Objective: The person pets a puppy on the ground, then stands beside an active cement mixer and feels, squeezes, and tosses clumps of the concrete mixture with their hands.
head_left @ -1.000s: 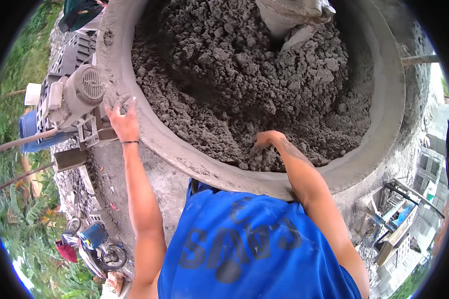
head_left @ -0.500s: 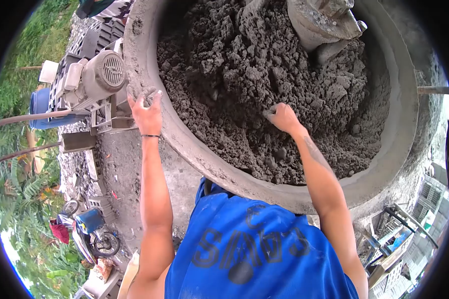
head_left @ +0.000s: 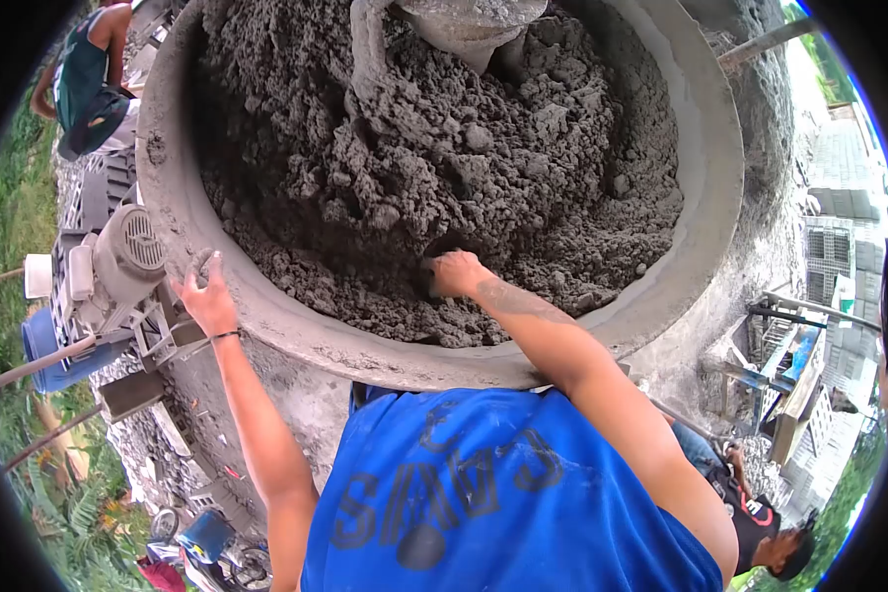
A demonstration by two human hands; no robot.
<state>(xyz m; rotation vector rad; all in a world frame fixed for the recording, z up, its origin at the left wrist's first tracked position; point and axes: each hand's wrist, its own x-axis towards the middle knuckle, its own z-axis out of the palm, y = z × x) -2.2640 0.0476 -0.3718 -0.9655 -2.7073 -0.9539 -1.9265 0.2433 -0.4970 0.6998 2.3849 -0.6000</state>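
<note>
A large round mixer drum (head_left: 712, 158) with a thick, cement-smeared rim holds crumbly grey concrete mix (head_left: 405, 187). My right hand (head_left: 456, 274) is down in the mix near the front wall, fingers curled in. Its fingertips face a dark hollow, and whatever they hold is hidden. On the drum's left rim lies my left hand (head_left: 207, 298), fingers spread, holding nothing. A mix-caked mixing shaft (head_left: 474, 25) rises at the top of the drum, with a coated arm (head_left: 367, 49) beside it.
An electric motor (head_left: 133, 255) stands on a metal frame left of the drum. A person in a green top (head_left: 84, 69) is at the upper left. Another person in a dark shirt (head_left: 745, 503) is at the lower right, near a metal-framed stand (head_left: 775, 365). A motorcycle (head_left: 207, 553) is parked lower left.
My view has shifted, so the drum sits further left. My right hand has gone from above the mix into a hollow in it. Both other people now show more fully.
</note>
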